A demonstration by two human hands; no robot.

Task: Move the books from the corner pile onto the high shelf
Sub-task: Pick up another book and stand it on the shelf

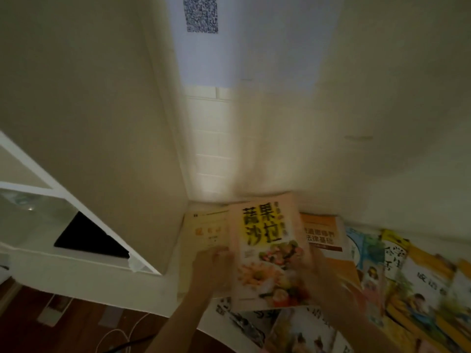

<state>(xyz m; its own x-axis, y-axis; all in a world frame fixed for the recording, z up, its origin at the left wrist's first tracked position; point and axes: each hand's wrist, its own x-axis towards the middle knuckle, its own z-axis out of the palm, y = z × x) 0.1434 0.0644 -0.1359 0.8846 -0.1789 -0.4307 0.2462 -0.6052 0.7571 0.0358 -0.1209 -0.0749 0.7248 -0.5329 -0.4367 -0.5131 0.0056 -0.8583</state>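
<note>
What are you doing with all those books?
A person is holding a salad cookbook with both hands, the left hand at its left edge and the right hand at its right edge. It sits above a spread of other books lying in the corner by the wall. An orange book and a pale one lie just under it. A white shelf unit stands to the left. The picture is blurry.

Spread across a white corner surface (175, 276): overlapping books (413, 284). Among them, an orange-covered book (321, 234) and a cream one (207, 229), lying flat.
</note>
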